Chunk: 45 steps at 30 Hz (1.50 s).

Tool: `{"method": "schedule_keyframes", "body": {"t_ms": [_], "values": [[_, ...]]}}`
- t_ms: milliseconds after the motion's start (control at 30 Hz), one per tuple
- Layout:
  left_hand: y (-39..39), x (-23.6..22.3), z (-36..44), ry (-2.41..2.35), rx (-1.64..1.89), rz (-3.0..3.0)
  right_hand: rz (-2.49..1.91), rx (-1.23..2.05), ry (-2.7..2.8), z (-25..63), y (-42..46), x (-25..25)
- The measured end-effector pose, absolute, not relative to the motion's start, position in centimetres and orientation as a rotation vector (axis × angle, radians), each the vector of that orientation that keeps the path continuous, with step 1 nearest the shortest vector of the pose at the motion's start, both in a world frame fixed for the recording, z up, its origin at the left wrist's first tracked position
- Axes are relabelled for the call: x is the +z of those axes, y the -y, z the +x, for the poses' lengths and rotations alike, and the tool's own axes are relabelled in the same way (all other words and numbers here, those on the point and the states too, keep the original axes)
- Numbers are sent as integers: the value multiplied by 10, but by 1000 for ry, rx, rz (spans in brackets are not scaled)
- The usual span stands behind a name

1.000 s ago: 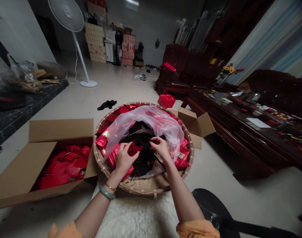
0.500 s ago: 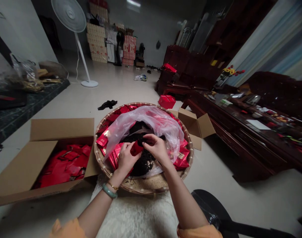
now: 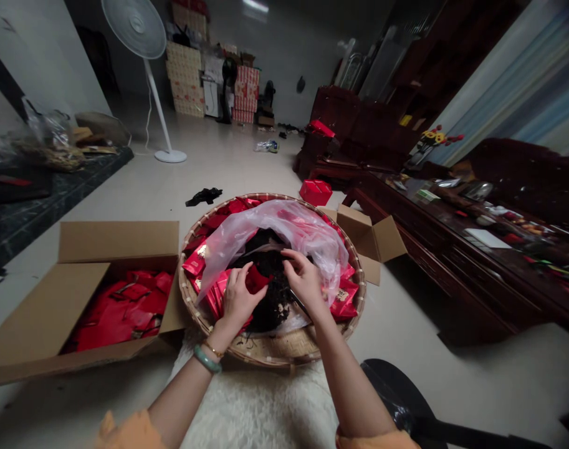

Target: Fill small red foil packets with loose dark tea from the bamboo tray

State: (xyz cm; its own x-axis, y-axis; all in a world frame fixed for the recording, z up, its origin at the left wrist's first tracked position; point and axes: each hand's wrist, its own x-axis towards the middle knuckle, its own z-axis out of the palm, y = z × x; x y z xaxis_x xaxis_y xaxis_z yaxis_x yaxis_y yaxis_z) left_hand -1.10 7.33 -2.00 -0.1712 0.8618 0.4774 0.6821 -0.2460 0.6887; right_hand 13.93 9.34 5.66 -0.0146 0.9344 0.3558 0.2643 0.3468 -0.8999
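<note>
My left hand (image 3: pixel 239 296) is wrapped round a small red packet (image 3: pixel 257 280), tilted over the dark dried leaves. To its right, my right hand (image 3: pixel 305 280) is apart from the packet, thumb and fingertips slightly parted, with nothing visible between them. The dark, shredded, tea-like leaves (image 3: pixel 271 312) lie in a spread clear plastic bag (image 3: pixel 275 215). Under the bag is a round woven bamboo basket (image 3: pixel 270 355). Around the bag, inside the basket, are several flat red packets with gold print (image 3: pixel 344 298).
An open cardboard box (image 3: pixel 83 312) full of red packets (image 3: pixel 120 312) stands on the left. Behind the basket at right are a smaller open carton (image 3: pixel 391 240) and a red box (image 3: pixel 315 192). A dark wooden table (image 3: pixel 419 255) runs along the right; a white fan (image 3: pixel 171 156) stands back left.
My right hand has moved away from the packet's mouth to the right, and its fingers have parted. My left hand still holds the packet in nearly the same place.
</note>
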Motion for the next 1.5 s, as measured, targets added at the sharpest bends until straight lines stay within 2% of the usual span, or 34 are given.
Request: {"method": "schedule_keyframes", "body": {"t_ms": [200, 333, 600, 900, 1067, 1200, 1500], "values": [[-73, -26, -13, -1825, 1296, 1934, -1258, 530, 2175, 133, -77, 53], [-72, -28, -15, -1866, 1227, 1991, -1427, 462, 2390, 127, -75, 49], [-75, -28, -16, -1749, 1242, 2086, -1383, 247, 2383, 131, -76, 57], [-75, -36, -20, -1733, 1165, 2116, -1438, 407, 2540, 126, -82, 55], [-75, -33, -19, -1734, 1184, 2097, -1664, 204, 2522, 133, -73, 70], [-73, -32, -15, -1657, 1200, 2066, -1766, 258, 2628, 127, -75, 65], [-77, -26, -24, -1431, 1215, 1859, -1500, 349, 2548, 137, -83, 54]]}}
